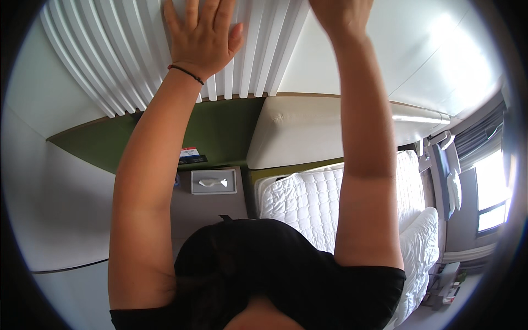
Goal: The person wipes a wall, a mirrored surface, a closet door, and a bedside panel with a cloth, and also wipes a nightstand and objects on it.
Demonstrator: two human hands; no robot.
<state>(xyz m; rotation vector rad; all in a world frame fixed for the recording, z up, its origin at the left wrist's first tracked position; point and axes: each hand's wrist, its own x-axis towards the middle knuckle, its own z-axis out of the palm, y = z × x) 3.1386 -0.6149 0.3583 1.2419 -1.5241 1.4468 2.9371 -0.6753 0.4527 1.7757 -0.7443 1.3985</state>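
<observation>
My left hand (202,37) lies with its fingers spread against a white slatted wall panel (255,49), and a thin dark cord bracelet circles the wrist. Over the smooth white wall (313,70) beside the slats, my right hand (346,14) reaches up at the top edge. Its fingers are cut off by the picture's rim, so whether it holds or touches anything is hidden. Below the slats run a green wall panel (227,123) and a cream padded headboard (301,128).
A tissue box (198,188) stands on a grey-brown bedside table (206,206), with printed cards (189,153) behind it. To the right are a bed with a white quilted mattress (305,198), a crumpled white quilt (420,243), a second bed (443,177) and a bright window (491,189).
</observation>
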